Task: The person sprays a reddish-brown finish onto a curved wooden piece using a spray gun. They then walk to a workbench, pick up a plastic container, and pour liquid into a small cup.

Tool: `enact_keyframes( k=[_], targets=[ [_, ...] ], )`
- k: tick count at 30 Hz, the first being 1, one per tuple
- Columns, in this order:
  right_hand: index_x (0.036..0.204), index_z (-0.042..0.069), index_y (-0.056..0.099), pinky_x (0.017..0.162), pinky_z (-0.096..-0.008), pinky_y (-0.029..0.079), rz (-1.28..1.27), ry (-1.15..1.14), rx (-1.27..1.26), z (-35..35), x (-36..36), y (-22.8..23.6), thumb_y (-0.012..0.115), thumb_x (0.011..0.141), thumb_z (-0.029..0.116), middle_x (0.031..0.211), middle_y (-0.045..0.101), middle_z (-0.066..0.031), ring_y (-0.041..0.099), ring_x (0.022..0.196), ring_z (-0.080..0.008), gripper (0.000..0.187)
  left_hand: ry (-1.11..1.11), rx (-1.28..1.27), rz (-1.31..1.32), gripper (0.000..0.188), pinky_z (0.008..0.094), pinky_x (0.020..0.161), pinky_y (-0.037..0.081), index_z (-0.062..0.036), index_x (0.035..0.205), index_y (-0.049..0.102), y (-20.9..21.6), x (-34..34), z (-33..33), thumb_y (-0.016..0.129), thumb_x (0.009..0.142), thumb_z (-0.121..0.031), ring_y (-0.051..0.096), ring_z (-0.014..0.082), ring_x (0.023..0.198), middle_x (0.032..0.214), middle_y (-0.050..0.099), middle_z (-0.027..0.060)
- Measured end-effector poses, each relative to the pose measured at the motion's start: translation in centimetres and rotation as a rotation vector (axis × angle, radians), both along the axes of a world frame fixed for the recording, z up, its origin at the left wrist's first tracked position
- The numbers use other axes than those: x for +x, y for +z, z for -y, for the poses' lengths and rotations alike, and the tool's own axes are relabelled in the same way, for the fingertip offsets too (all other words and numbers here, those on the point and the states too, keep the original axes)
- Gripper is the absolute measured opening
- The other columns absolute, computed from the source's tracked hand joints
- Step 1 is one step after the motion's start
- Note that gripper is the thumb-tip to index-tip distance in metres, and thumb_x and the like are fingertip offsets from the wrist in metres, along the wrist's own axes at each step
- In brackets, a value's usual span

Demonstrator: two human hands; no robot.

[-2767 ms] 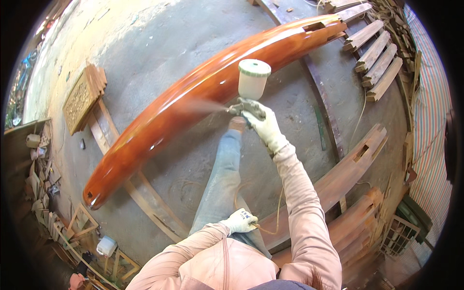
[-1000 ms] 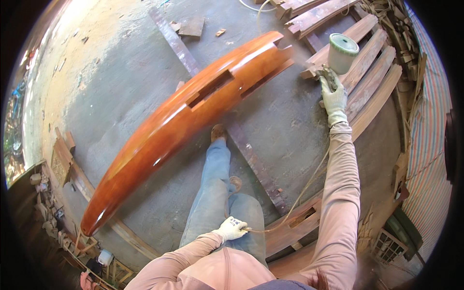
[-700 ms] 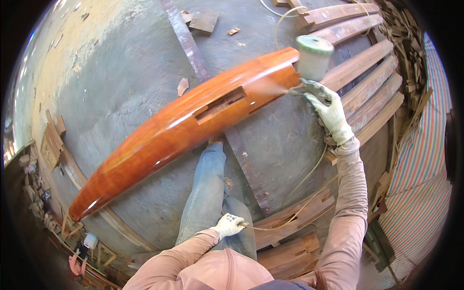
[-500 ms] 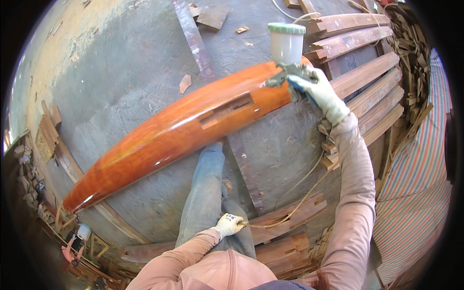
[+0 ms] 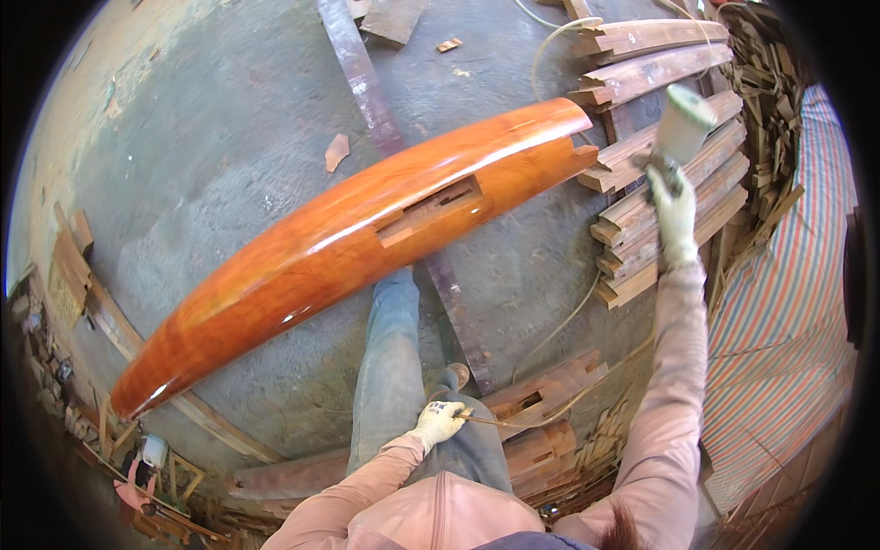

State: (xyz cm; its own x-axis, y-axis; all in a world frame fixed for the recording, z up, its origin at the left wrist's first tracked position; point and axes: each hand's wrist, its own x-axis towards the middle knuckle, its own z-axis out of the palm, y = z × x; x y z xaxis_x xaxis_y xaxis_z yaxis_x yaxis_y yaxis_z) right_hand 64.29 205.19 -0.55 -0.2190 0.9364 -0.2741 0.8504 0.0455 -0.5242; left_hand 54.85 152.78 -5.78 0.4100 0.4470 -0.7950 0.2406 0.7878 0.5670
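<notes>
Glossy lacquered wooden beam (image 5: pixel 367 229)

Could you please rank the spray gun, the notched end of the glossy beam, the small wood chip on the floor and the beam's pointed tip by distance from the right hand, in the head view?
From the right hand:
1. Spray gun, gripped in that hand, just above it.
2. Notched end of the beam, to its left.
3. Wood chip, farther left on the floor.
4. Pointed tip, far lower left.

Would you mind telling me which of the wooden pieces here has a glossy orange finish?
The long curved wooden beam lying across the grey concrete floor; the stacked wooden planks on the right look dull and unfinished.
</notes>
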Motion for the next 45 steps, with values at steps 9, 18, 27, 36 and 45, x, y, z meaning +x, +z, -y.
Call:
enact_keyframes(
  k=[9,18,27,36,45],
  targets=[
    [0.118,0.002,0.064,0.063,-0.0209,0.045,-0.285,-0.538,0.111,15.5,8.5,-3.3,0.066,0.089,0.009,0.091,0.067,0.0006,0.057,0.072,-0.0045,0.03,0.016,0.244,-0.073,0.03,0.0469,0.062,0.044,-0.0093,0.075,0.06,-0.7,-1.0,2.8,0.057,0.091,-0.035,0.06,0.0383,0.07,0.071,0.061,0.0171],
    [0.12,0.0,0.062,0.084,-0.025,0.049,-0.532,-0.404,0.123,27.0,11.9,-5.4,0.067,0.086,0.003,0.109,0.068,-0.0058,0.063,0.096,-0.0109,0.034,-0.149,0.263,-0.12,0.027,0.0466,0.068,0.045,-0.0074,0.081,0.061,-1.7,-0.7,6.1,0.055,0.091,-0.032,0.06,0.0395,0.076,0.077,0.063,0.0173],
    [0.125,-0.004,0.056,0.086,-0.0293,0.051,-0.781,-0.292,-0.239,46.6,12.9,-10.9,0.066,0.082,0.0,0.117,0.065,-0.0152,0.063,0.104,-0.0166,0.044,-0.467,0.781,-0.201,0.016,0.0424,0.079,0.043,-0.0095,0.081,0.057,-5.3,-0.6,10.2,0.058,0.087,-0.024,0.057,0.0303,0.082,0.08,0.058,0.0097],
    [0.12,0.003,0.062,0.084,-0.0323,0.052,-0.872,-0.379,0.006,45.4,16.6,-23.9,0.072,0.08,0.01,0.108,0.069,-0.0154,0.067,0.1,-0.0225,0.041,-0.921,0.835,-0.188,0.021,0.0416,0.091,0.042,-0.0106,0.079,0.059,-11.3,0.7,11.4,0.058,0.088,-0.029,0.059,0.0273,0.08,0.074,0.057,0.0067],
    [0.122,0.018,0.064,0.087,-0.0319,0.052,-0.839,-0.765,0.266,27.1,24.8,-32.6,0.069,0.087,0.029,0.11,0.07,-0.0069,0.067,0.097,-0.019,0.037,-1.124,0.678,-0.106,0.021,0.0423,0.096,0.04,-0.0105,0.086,0.06,-11.6,-1.7,9.1,0.056,0.086,-0.032,0.058,0.028,0.091,0.082,0.058,0.0074]
  ],
)
